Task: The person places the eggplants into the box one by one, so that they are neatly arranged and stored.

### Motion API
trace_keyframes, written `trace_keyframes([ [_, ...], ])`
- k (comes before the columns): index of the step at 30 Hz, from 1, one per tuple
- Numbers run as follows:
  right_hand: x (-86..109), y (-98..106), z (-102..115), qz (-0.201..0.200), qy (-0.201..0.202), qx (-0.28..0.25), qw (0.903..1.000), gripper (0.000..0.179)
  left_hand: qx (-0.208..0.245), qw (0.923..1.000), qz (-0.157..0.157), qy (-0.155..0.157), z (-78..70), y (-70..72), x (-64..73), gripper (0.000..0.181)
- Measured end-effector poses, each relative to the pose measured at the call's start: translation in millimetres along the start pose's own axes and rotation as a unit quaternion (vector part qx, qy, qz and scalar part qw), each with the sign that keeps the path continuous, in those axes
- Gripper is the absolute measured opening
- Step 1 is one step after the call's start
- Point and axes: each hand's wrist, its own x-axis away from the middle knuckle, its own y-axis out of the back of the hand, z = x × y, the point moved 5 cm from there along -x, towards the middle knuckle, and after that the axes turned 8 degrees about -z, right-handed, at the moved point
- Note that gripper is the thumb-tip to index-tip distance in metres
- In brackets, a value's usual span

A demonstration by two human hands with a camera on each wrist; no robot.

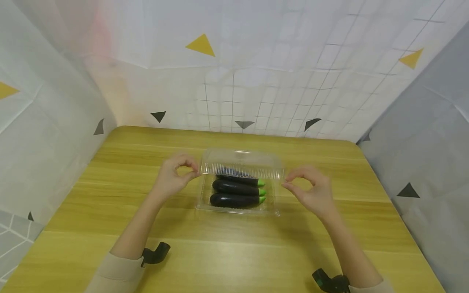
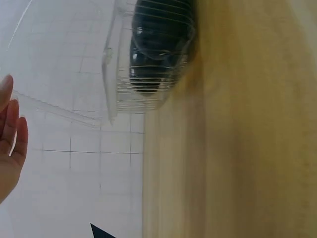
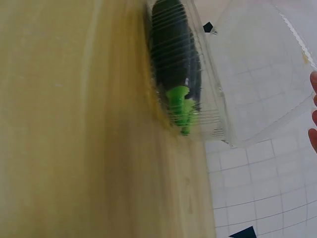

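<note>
A clear plastic clamshell box [image 1: 238, 212] lies on the table, with three dark eggplants [image 1: 234, 200] side by side in its base, their green stem ends to the right. Its hinged lid [image 1: 242, 158] stands raised and tilted over the rear eggplant, which shows partly through the plastic. My left hand [image 1: 169, 176] pinches the left corner of the lid between thumb and forefinger. At the right corner, the thumb and forefinger of my right hand [image 1: 319, 195] pinch the lid's edge too. Both wrist views catch only fingertips beside the lid.
The wooden table [image 1: 234, 248] extends around the box on all sides. White patterned sheets [image 1: 176, 93] with triangles hang behind it and at both sides. Black wrist mounts [image 1: 155, 253] sit on both forearms.
</note>
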Motion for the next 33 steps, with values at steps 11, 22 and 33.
trace_keyframes([
  [11, 30.3, -9, 12, 0.043, -0.019, -0.006, 0.9989, 0.032, -0.058, 0.9971, 0.039, -0.031, 11.9, -3.1, 32.7, 0.031],
  [22, 68.1, -18, -13, 0.050, 0.021, 0.012, 0.9985, 0.033, -0.108, 0.9894, 0.034, -0.091, 19.0, -9.8, 60.5, 0.030],
  [33, 80.0, -21, -19, 0.056, -0.007, 0.039, 0.9977, 0.032, -0.139, 0.9765, 0.030, -0.162, 21.4, -16.2, 70.2, 0.029],
])
